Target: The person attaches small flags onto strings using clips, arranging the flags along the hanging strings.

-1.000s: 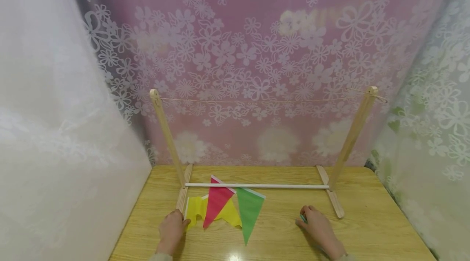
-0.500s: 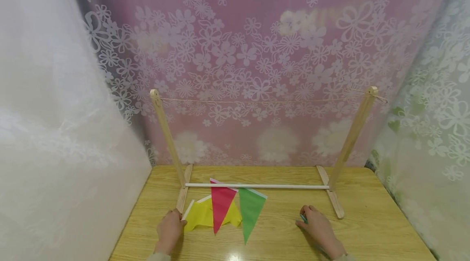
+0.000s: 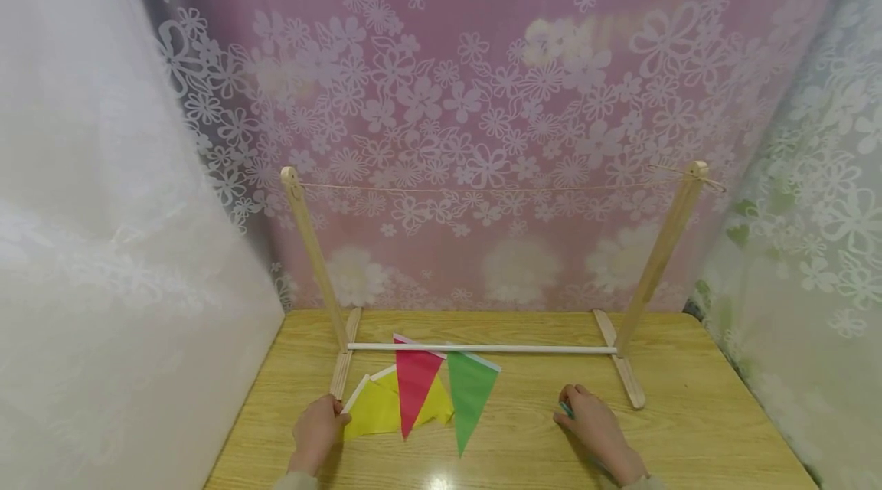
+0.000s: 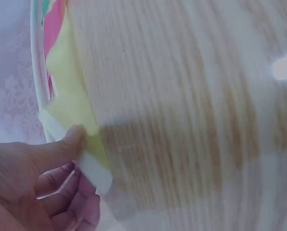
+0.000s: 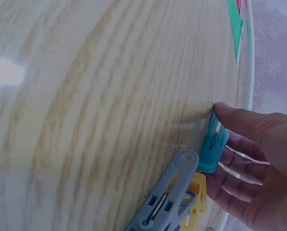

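My left hand pinches the white edge of a yellow pennant between thumb and fingers at the table's left. That white strip slants below my thumb in the left wrist view. More yellow cloth lies behind a red pennant, whose top overlaps the stand's white rod. Beside the red one is a green pennant. On the right, my right hand holds a teal clothespin, thumb at its upper end. Close by lie a grey clothespin and a yellow clothespin.
A wooden stand with a left post and a right post rises from the table. String runs between the post tops, and a white rod joins the bases. Flowered curtains surround the table.
The yellow pennant in my left hand has flattened out and come slightly left and nearer. The red pennant has turned, its tip swinging right. My right hand has barely moved.
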Tool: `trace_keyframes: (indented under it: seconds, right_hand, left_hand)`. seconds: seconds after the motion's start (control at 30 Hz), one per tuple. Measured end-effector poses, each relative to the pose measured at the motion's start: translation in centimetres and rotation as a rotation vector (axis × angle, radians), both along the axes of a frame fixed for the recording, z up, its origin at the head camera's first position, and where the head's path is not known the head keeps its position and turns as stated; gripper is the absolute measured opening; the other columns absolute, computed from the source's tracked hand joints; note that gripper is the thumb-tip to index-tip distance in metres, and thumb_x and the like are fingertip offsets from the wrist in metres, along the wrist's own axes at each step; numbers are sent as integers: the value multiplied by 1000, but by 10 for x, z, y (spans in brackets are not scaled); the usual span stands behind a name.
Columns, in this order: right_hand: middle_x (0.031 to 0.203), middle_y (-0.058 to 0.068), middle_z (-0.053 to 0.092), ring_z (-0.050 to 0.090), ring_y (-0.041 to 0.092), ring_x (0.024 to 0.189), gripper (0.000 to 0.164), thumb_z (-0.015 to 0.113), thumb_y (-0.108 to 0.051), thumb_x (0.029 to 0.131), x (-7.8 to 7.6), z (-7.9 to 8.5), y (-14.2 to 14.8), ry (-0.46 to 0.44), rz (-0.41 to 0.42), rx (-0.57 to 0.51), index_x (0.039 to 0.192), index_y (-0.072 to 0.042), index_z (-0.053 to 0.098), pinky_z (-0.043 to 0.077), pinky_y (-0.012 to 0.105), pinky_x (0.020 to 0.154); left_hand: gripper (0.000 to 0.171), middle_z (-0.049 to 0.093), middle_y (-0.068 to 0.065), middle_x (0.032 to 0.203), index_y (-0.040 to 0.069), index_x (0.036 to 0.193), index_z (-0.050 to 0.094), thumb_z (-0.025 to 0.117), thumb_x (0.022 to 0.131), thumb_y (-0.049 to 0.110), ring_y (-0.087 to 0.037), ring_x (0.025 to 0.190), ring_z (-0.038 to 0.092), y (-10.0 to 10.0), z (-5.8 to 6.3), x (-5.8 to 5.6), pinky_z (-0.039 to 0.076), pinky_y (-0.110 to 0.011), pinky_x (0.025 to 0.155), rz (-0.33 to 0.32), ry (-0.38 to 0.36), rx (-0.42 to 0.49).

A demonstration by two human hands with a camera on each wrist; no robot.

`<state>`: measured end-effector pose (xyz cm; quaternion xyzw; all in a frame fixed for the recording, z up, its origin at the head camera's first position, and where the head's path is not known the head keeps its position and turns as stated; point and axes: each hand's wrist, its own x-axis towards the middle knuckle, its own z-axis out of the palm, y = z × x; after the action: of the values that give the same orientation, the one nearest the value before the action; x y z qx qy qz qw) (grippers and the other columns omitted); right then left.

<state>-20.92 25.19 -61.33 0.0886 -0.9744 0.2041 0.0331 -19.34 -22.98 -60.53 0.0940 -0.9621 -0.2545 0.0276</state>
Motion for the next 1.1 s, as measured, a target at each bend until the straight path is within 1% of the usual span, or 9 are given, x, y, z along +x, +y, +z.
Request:
trace_keyframes:
  seconds: [0.13,0.27,0.43,0.57,0.7,0.8,0.9,0.93,1.1]
  right_hand:
    - [81,0,58,51,9,64,27,85,-16,80,1,2,0,-13,1,-2,94,-5,65,49,24,57]
    - [79,-1,56,50,9,64,25,84,-16,82,2,4,0,-29,-5,-32,93,-5,65,48,23,57]
    - [77,-4,55,48,8,63,23,82,-14,84,1,8,-1,-30,4,-69,93,-5,64,46,22,57]
    - [81,-2,62,58,10,68,21,81,-12,85,-2,13,-4,-7,11,-84,96,-4,65,51,24,59]
    - [87,2,66,64,14,72,19,80,-9,87,-5,22,-8,19,17,-133,99,-1,66,55,25,61]
    - [89,4,67,64,13,71,21,78,-7,87,-7,31,-12,29,28,-179,101,1,66,54,23,60]
    - [91,4,68,62,11,70,22,78,-8,88,-12,40,-16,21,29,-207,104,1,66,52,22,60]
    - [91,4,68,62,11,70,24,78,-8,88,-13,44,-17,17,28,-212,106,1,66,52,22,61]
    - [95,3,68,63,11,75,27,78,-12,89,-20,59,-28,-8,4,-235,111,-2,67,53,25,63]
  left_hand:
    - [19,62,3,66,11,77,64,83,82,15,-12,55,51,-3,3,-2,38,-30,45,-3,105,-5]
    - [14,70,3,72,13,80,70,82,84,17,-11,59,59,-9,11,-10,42,-28,47,-37,170,34]
    - [7,75,-1,82,15,87,76,79,88,21,-15,68,67,-15,25,-21,47,-30,52,-71,164,103]
    - [6,77,-4,87,15,92,79,77,89,20,-14,66,63,-15,40,-24,44,-29,52,-88,172,117]
    - [9,77,-12,96,10,99,81,74,92,12,-14,62,58,-13,56,-26,41,-28,52,-119,217,130]
    - [13,77,-15,102,8,102,81,73,92,6,-22,69,67,-11,66,-28,52,-33,58,-152,253,136]
    - [13,77,-15,104,9,103,80,73,92,7,-29,79,73,-11,75,-30,59,-38,65,-179,246,181]
    - [13,77,-14,103,10,103,80,74,92,8,-27,83,74,-11,77,-32,60,-38,68,-190,240,204]
    - [12,77,-8,100,12,103,79,75,92,16,-13,72,70,-10,89,-36,59,-25,62,-226,146,402]
